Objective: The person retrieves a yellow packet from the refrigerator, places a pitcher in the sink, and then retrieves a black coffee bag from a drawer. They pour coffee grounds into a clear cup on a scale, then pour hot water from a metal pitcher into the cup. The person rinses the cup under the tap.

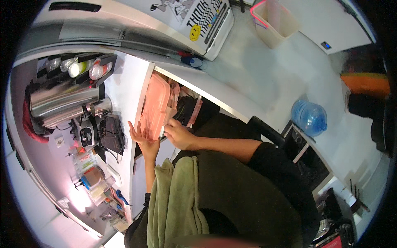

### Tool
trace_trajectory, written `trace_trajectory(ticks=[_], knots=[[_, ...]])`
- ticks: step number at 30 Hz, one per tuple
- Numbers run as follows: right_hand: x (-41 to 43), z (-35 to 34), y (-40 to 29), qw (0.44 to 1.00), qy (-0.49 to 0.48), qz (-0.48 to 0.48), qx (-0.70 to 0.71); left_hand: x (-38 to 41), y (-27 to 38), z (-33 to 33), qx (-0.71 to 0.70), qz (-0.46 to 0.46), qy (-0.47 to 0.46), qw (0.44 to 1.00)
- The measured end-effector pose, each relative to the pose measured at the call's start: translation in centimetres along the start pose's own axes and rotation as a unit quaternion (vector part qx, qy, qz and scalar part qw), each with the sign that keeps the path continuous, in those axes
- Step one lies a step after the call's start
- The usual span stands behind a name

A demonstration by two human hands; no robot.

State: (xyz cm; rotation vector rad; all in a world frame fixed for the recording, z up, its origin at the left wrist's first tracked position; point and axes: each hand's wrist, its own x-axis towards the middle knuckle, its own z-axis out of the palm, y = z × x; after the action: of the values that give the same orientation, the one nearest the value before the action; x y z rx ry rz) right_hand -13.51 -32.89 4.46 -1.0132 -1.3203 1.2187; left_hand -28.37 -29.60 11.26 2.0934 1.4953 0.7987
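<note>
A translucent pink plastic tray or container (157,99) lies in the open drawer (198,91) of a white cabinet. My left hand (145,141) is at the container's near end, its fingers spread; whether it bears any of the container's weight is unclear. Just to the right, my right hand (180,134) has its fingers curled, with a small white item (162,131) at the fingertips. What that item is cannot be made out. Beside the container, clear plastic packaging (174,91) and dark bags (185,108) fill part of the drawer.
On the white countertop (131,74) stand a steel water boiler (63,100), a rack of bottles (82,66) and a black device with cables (111,133). A blue water jug (308,117) and a beige bin (273,24) are on the floor. A black armrest (265,130) is close by.
</note>
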Motion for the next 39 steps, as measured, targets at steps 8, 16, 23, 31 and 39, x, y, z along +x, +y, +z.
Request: trace_trajectory(ticks=[8,16,23,31,39], knots=[[-2.4,0.9,-5.0,0.987,0.070,-0.128,0.067,0.1,-0.8,-0.5,-0.008,0.019,-0.039,0.999],[-4.5,2.5,-7.5,0.956,-0.120,-0.195,0.183,0.0,-2.7,-0.5,0.011,0.035,-0.026,0.999],[-4.5,1.3,-7.1,0.952,-0.107,-0.248,0.141,0.0,-3.5,-0.3,0.065,0.042,-0.036,0.996],[-4.9,1.2,-6.3,0.947,-0.087,-0.264,0.160,0.5,-2.3,-0.1,0.040,-0.012,-0.081,0.996],[-5.0,0.4,-7.1,0.955,-0.059,-0.198,0.213,0.1,-2.4,0.5,-0.004,-0.037,-0.060,0.997]])
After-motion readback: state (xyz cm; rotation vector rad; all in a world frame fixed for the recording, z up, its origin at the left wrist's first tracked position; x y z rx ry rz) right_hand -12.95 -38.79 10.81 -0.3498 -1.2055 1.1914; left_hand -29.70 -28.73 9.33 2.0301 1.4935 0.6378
